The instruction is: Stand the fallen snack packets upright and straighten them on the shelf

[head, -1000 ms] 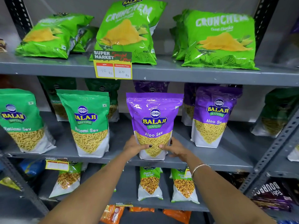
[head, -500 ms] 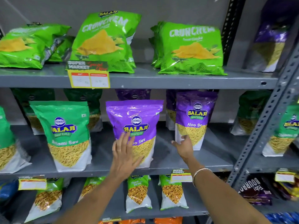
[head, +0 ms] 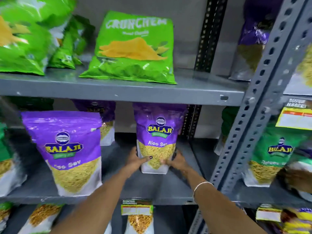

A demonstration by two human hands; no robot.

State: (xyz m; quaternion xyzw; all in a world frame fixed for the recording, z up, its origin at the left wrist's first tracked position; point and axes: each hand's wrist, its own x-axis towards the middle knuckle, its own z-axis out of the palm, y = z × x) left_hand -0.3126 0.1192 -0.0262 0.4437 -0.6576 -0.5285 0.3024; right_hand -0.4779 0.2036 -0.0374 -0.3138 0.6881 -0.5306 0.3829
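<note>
A purple Aloo Sev packet (head: 157,132) stands upright towards the right of the middle shelf (head: 152,188). My left hand (head: 135,160) grips its lower left side and my right hand (head: 177,162) grips its lower right side. A second purple Aloo Sev packet (head: 67,149) stands upright to the left, free of my hands. Another purple packet (head: 101,114) stands behind it at the back. On the upper shelf (head: 118,92) a green Crunchem packet (head: 135,48) leans back, with more green packets (head: 25,36) lying to its left.
A perforated grey upright post (head: 256,102) rises just right of my hands. Beyond it stand green Balaji packets (head: 273,154) and a yellow price tag (head: 295,118). The lower shelf holds small green sev packets (head: 138,222) and a price tag (head: 136,208).
My view has swung right. My left hand left the first purple packet; both hands now hold the right-hand purple packet, which my right hand was only reaching before.
</note>
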